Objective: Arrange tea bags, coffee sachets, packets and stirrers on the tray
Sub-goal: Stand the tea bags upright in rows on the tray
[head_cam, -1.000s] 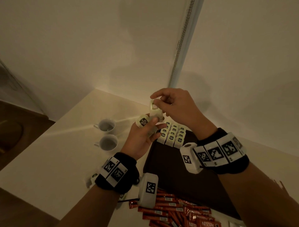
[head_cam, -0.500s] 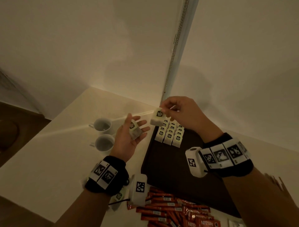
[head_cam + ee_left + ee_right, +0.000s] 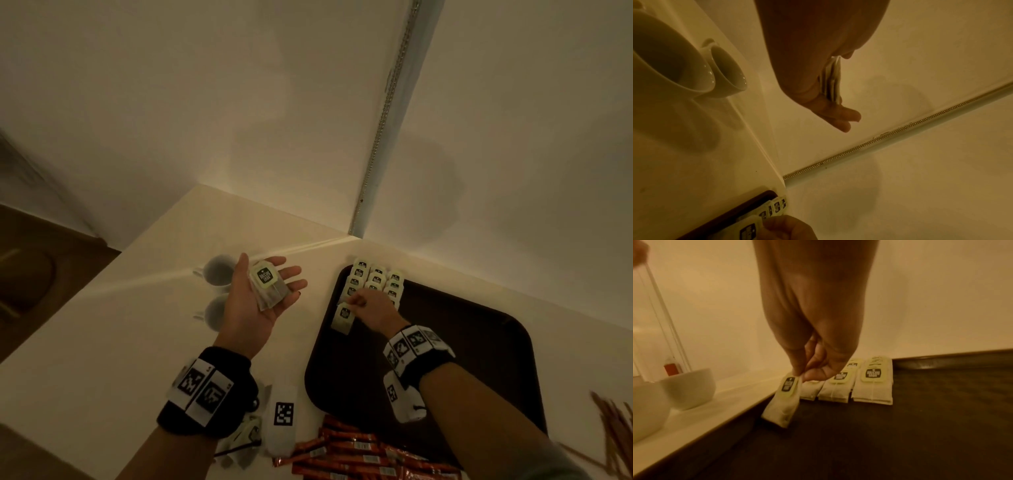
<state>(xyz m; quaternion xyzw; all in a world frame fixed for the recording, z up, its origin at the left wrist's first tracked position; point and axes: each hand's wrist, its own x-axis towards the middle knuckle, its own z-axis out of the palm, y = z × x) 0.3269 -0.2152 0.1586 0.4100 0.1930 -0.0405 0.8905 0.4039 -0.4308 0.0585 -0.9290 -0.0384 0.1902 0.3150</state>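
Note:
A dark brown tray (image 3: 479,342) lies on the cream table, with three rows of tea bags (image 3: 376,279) at its far left corner. My right hand (image 3: 370,305) pinches one tea bag (image 3: 343,318) by its top at the near end of the left row; its lower end touches the tray (image 3: 900,434), as the right wrist view shows the tea bag (image 3: 784,404) hanging tilted. My left hand (image 3: 263,291) is held palm up over the table, fingers straight, with a small stack of tea bags (image 3: 269,287) lying on it. The left wrist view shows the stack (image 3: 831,81) edge-on against the palm.
Two white cups (image 3: 217,291) stand left of my left hand. Red coffee sachets (image 3: 356,452) lie in a heap at the tray's near edge, wooden stirrers (image 3: 609,428) at the right. More tea bags (image 3: 243,442) lie under my left wrist. Walls close the far side.
My right hand has gone down from above the rows to the tray with the tea bag. My left hand has opened flat and drawn away to the left.

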